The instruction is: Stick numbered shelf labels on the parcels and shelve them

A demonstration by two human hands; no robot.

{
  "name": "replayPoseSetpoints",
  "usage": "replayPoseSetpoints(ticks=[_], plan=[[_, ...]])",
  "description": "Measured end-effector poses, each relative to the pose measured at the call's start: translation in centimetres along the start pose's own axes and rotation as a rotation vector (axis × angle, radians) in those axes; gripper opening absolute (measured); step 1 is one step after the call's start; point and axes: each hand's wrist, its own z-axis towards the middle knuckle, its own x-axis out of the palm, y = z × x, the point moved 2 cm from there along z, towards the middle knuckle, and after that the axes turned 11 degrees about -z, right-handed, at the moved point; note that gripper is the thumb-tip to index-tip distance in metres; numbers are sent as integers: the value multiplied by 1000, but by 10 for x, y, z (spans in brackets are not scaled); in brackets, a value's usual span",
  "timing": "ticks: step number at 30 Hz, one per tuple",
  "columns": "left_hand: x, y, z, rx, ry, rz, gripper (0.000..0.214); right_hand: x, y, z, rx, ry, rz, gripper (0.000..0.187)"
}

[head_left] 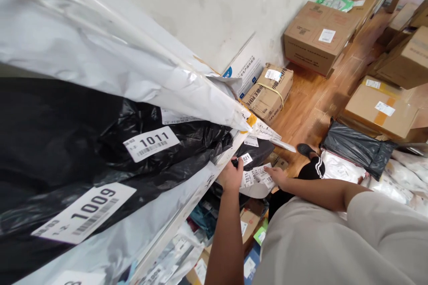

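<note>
My right hand (278, 176) pinches a strip of white number labels (256, 176) printed with figures such as 1015. A curled end of the strip's backing hangs below. My left hand (231, 175) is at the shelf edge, thumb and fingers bent, beside a label (246, 159) reading 021 on a black plastic parcel (261, 151). What its fingers grip, if anything, is hidden. On the shelf nearest the camera lie black bagged parcels (50, 142) with a label 1011 (151, 143) and a label 1009 (86, 212).
White sheeting (133, 62) covers the shelf edges close to my left. A strapped carton (270, 93) and a larger carton (317, 38) stand along the wall. Across the wooden floor (321, 107) are stacked boxes (381, 107), a dark bag (357, 144) and white bags (341, 167).
</note>
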Motion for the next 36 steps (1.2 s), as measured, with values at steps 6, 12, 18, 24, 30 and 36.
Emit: replayPoseSetpoints(ticks=[6,12,18,24,30,36], plan=[[-11,-26,-6,-4,148,69,33,-16,21,0,-105,-3,-33,40],[-16,-59,-29,-163,130,-1,48,-36,60,-22,-348,48,-226,59],[-20,-58,-86,-368,-50,-387,51,-46,101,-53,-597,266,-572,68],[-18,-70,-154,-356,-348,-854,30,-42,114,-68,-757,562,-973,66],[-12,-70,-201,-470,-681,-1163,37,3,103,-93,-810,859,-1181,57],[2,-44,-240,-606,-672,-1192,32,15,90,-60,-931,265,-1047,59]])
